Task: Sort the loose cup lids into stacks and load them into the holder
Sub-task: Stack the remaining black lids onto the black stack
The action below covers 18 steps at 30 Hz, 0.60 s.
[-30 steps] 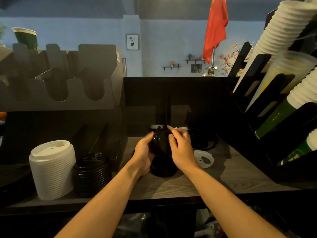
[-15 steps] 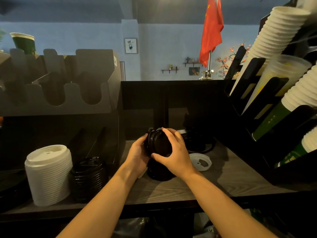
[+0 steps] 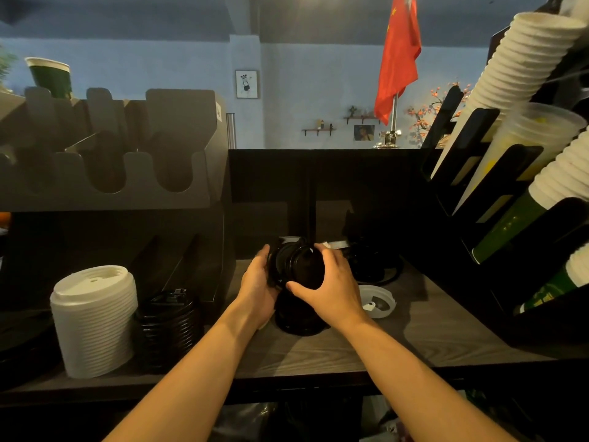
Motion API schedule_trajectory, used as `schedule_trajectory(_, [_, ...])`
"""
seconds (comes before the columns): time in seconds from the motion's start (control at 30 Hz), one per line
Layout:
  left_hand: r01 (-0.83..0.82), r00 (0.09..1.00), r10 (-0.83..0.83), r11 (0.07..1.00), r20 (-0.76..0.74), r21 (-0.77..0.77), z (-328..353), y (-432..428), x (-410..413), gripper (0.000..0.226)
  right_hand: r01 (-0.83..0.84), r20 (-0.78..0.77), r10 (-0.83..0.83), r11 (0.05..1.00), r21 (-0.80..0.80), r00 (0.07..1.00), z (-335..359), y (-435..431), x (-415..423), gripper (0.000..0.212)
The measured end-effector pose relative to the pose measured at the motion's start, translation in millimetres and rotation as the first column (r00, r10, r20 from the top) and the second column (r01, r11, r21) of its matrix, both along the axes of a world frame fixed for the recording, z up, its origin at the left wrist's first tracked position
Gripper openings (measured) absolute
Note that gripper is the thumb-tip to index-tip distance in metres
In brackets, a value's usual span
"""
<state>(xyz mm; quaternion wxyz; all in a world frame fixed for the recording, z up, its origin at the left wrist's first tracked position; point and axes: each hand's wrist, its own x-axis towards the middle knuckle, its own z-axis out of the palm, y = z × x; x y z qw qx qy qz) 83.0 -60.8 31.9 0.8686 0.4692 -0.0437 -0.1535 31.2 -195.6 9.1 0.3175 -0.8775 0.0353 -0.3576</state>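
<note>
Both hands hold a short stack of black lids (image 3: 298, 264) on its side above the counter. My left hand (image 3: 258, 282) cups its left end and my right hand (image 3: 333, 287) wraps over its right end. Below them another stack of black lids (image 3: 298, 320) stands on the wooden counter (image 3: 398, 349). A single white lid (image 3: 376, 300) lies to the right. More black lids (image 3: 369, 266) sit in shadow behind it. At the left stand a tall stack of white lids (image 3: 94, 320) and a black stack (image 3: 169, 327). The grey lid holder (image 3: 105, 173) with U-shaped slots is at upper left.
A black rack (image 3: 478, 173) at the right holds slanted sleeves of white, clear and green cups (image 3: 526, 68). A dark partition (image 3: 318, 180) closes the back of the counter. A green cup (image 3: 51, 76) stands on top of the holder.
My right hand has slid round the stack's right end, with the thumb now underneath. The view has shifted slightly left and down.
</note>
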Motion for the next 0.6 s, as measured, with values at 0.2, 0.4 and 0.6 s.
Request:
schedule_trajectory(0.2, [0.070,0.995,-0.074,0.996,0.064,0.055,-0.1,1.4,-3.7,0.027,-0.003,0.022,0.001,0.993,0.114,1.000,0.0,-0.9,-0.4,0.093])
schedule_trajectory(0.4, [-0.085,0.995,0.074,0.983,0.071,0.164,-3.9,1.2,2.9,0.073,-0.109,0.031,0.108,0.993,0.035,0.994,-0.2,1.5,-1.4,0.091])
schedule_trajectory(0.6, [-0.070,0.997,0.062,0.973,0.046,0.219,0.5,-0.8,0.7,0.095,-0.214,-0.038,0.211,0.970,-0.116,0.977,-2.3,1.6,-2.2,0.091])
